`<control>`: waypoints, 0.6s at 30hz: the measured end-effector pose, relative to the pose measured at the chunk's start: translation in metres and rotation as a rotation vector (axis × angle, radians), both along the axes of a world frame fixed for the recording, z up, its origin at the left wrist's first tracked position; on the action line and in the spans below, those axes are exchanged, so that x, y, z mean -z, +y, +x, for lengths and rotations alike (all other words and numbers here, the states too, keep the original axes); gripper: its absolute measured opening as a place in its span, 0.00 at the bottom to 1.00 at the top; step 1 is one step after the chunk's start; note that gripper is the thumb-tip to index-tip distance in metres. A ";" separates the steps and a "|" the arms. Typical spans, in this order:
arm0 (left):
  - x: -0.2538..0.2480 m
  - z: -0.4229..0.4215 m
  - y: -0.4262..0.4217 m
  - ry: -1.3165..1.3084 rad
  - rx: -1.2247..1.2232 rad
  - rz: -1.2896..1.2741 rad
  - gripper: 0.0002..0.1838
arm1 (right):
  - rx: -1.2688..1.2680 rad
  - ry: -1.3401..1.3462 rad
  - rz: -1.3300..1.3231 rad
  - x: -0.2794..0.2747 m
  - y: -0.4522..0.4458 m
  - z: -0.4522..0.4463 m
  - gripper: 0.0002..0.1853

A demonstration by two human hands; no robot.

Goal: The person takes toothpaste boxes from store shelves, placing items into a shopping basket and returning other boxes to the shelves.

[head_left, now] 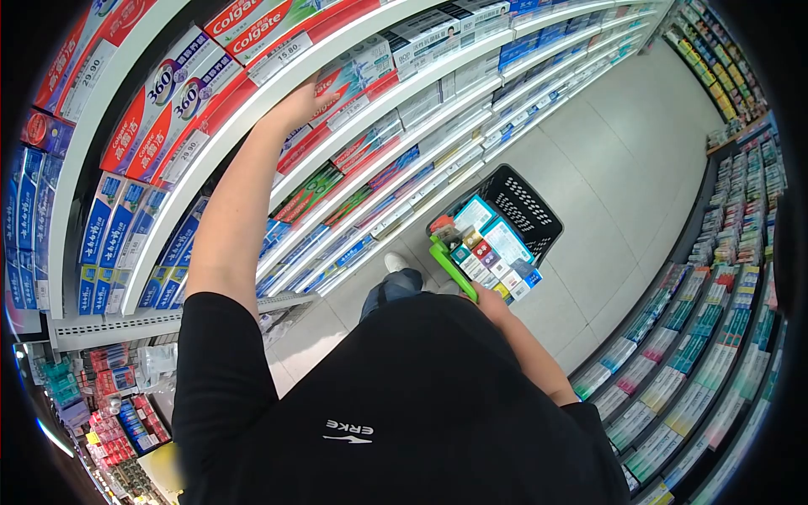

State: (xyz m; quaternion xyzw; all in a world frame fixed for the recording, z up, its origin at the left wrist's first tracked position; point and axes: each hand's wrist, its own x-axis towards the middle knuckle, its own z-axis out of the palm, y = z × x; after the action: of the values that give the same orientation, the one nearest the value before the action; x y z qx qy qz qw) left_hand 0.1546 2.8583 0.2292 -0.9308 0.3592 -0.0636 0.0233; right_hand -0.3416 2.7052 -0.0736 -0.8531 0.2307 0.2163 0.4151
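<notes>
My left hand (296, 107) reaches in under the edge of a white shelf, beside red and white Colgate toothpaste boxes (337, 87). One digit stretches out toward the boxes and the hand looks open; its other fingers are partly hidden by the shelf. Low at my right side, my right hand (486, 300) is closed around the green handle (452, 268) of a black shopping basket (545, 220). Inside the basket lie light blue and white boxes (507, 238) and a pack with many coloured squares (495, 263).
Curved shelf edges (210, 126) with price tags run along my left, stacked with toothpaste boxes. On the right stands another stocked shelf unit (715, 370). Grey floor tiles (619, 160) lie between them, and my white shoe (394, 262) is near the left shelves.
</notes>
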 end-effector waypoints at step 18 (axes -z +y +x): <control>0.013 -0.004 0.014 -0.003 -0.039 -0.059 0.47 | 0.001 -0.030 0.027 0.000 -0.002 0.000 0.24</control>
State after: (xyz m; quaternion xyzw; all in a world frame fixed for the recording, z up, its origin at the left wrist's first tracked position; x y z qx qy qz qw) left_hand 0.1510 2.8728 0.2161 -0.9378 0.3389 -0.0750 -0.0024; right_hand -0.3416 2.7037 -0.0740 -0.8503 0.2222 0.2065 0.4300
